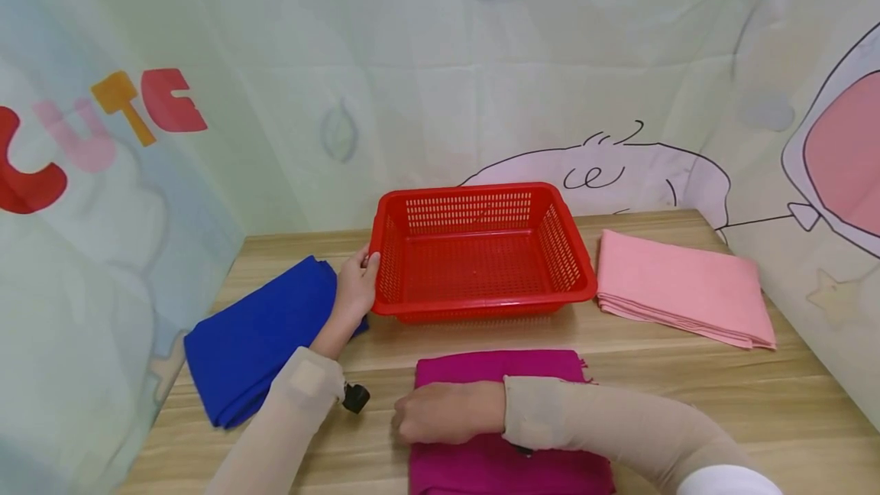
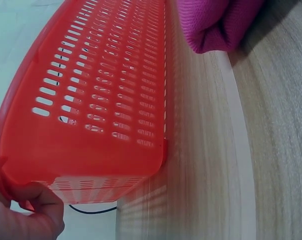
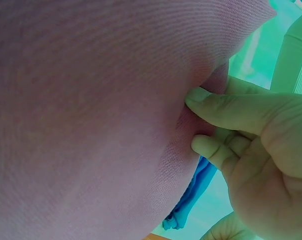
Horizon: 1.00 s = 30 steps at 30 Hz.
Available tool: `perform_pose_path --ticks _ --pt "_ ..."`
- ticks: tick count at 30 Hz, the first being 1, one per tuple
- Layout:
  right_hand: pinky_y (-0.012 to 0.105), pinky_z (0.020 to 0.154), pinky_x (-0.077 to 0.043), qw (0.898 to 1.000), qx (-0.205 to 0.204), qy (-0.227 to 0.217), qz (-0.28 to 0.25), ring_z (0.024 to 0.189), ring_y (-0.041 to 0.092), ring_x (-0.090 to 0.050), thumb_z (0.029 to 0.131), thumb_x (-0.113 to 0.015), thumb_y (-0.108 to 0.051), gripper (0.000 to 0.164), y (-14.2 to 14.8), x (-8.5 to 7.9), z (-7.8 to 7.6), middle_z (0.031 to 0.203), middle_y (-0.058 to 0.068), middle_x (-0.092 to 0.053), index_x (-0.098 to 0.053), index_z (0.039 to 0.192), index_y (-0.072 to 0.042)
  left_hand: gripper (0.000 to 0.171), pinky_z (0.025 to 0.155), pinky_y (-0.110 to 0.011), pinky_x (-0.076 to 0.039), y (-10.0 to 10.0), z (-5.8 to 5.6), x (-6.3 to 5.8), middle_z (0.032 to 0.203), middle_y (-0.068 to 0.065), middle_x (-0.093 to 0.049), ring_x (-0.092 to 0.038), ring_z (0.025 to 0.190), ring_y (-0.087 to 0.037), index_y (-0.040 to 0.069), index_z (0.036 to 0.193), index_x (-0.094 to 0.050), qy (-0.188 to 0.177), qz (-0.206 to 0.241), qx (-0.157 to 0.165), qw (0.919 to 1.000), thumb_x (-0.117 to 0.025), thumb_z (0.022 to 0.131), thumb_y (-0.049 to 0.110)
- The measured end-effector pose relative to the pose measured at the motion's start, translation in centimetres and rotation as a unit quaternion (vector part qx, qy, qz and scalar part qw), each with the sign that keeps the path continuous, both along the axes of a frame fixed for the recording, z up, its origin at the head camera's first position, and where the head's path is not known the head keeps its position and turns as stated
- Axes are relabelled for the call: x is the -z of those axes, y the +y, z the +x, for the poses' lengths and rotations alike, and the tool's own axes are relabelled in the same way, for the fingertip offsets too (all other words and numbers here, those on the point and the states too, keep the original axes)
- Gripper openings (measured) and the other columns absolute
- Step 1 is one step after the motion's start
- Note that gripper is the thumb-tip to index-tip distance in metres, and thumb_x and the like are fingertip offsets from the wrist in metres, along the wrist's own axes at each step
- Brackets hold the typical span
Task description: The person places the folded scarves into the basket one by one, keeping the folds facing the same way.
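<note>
The right hand (image 1: pixel 450 412) pinched the left edge of a folded magenta woven cloth (image 1: pixel 509 472), probably light, limp and best held there, before a slotted red plastic basket (image 1: pixel 481 302) gripped by the left hand (image 1: pixel 356 281).
</note>
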State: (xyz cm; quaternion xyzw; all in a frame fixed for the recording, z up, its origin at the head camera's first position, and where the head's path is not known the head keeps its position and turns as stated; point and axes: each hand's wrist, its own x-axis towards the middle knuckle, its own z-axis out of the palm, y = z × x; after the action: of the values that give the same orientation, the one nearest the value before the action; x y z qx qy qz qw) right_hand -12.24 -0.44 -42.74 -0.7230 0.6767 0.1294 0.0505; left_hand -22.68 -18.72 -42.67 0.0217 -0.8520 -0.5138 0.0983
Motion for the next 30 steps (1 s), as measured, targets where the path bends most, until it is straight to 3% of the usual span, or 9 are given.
perform_pose_path --ticks 6,11,16,22,26,30 --pt "0.01 0.067 -0.041 0.999 0.008 -0.033 -0.018 0.084 0.002 -0.054 0.093 -0.065 -0.009 0.018 0.2 -0.2 -0.2 0.09 -0.013 -0.064 -0.075 0.093 -0.024 0.042 0.072 -0.031 -0.056 -0.1 -0.1 0.0 0.107 -0.026 -0.062 -0.067 0.091 -0.037 -0.007 0.144 -0.046 -0.002 0.0 0.002 1.0 -0.043 0.109 0.017" --pt "0.011 0.067 -0.041 0.999 -0.001 -0.031 -0.038 0.083 0.003 -0.054 0.092 -0.065 -0.011 0.017 0.6 -0.1 -0.2 0.091 -0.013 -0.064 -0.074 0.095 -0.024 0.044 0.07 -0.026 -0.053 -0.1 -0.2 0.0 0.108 -0.025 -0.061 -0.065 0.091 -0.035 -0.008 0.144 -0.045 -0.004 0.006 -0.003 1.0 -0.043 0.108 0.017" --pt "0.012 0.072 -0.043 0.997 -0.007 -0.045 -0.063 0.086 0.004 -0.056 0.093 -0.064 -0.012 0.015 1.0 -0.1 -0.4 0.091 -0.011 -0.063 -0.074 0.095 -0.024 0.048 0.071 -0.022 -0.049 -0.3 -0.1 0.1 0.112 -0.022 -0.059 -0.062 0.094 -0.031 -0.005 0.148 -0.04 -0.036 0.016 -0.022 0.999 -0.044 0.108 0.022" --pt "0.01 0.086 -0.043 0.985 -0.013 -0.137 -0.107 0.098 0.004 -0.06 0.087 -0.067 0.005 0.031 1.9 0.1 -1.1 0.102 -0.007 -0.066 -0.074 0.108 -0.017 0.051 0.07 -0.02 -0.044 -0.5 0.1 0.0 0.119 -0.021 -0.06 -0.058 0.095 -0.025 0.0 0.15 -0.04 -0.065 0.03 -0.036 0.9968 -0.045 0.108 0.027" --pt "0.008 0.093 -0.039 0.969 -0.013 -0.206 -0.138 0.106 0.004 -0.06 0.086 -0.062 0.013 0.036 2.5 0.1 -1.6 0.11 -0.003 -0.068 -0.073 0.111 -0.011 0.049 0.084 -0.031 -0.047 -0.6 0.2 -0.2 0.128 -0.023 -0.059 -0.058 0.108 -0.03 0.001 0.15 -0.041 -0.071 0.038 -0.038 0.9961 -0.044 0.108 0.026" --pt "0.008 0.096 -0.037 0.965 0.003 -0.212 -0.153 0.109 0.004 -0.06 0.086 -0.061 0.014 0.037 3.1 -0.2 -1.9 0.112 -0.002 -0.068 -0.072 0.113 -0.01 0.046 0.103 -0.044 -0.041 -0.7 0.3 -0.3 0.139 -0.023 -0.053 -0.051 0.125 -0.034 0.001 0.149 -0.043 -0.062 0.044 -0.035 0.9965 -0.039 0.109 0.022"
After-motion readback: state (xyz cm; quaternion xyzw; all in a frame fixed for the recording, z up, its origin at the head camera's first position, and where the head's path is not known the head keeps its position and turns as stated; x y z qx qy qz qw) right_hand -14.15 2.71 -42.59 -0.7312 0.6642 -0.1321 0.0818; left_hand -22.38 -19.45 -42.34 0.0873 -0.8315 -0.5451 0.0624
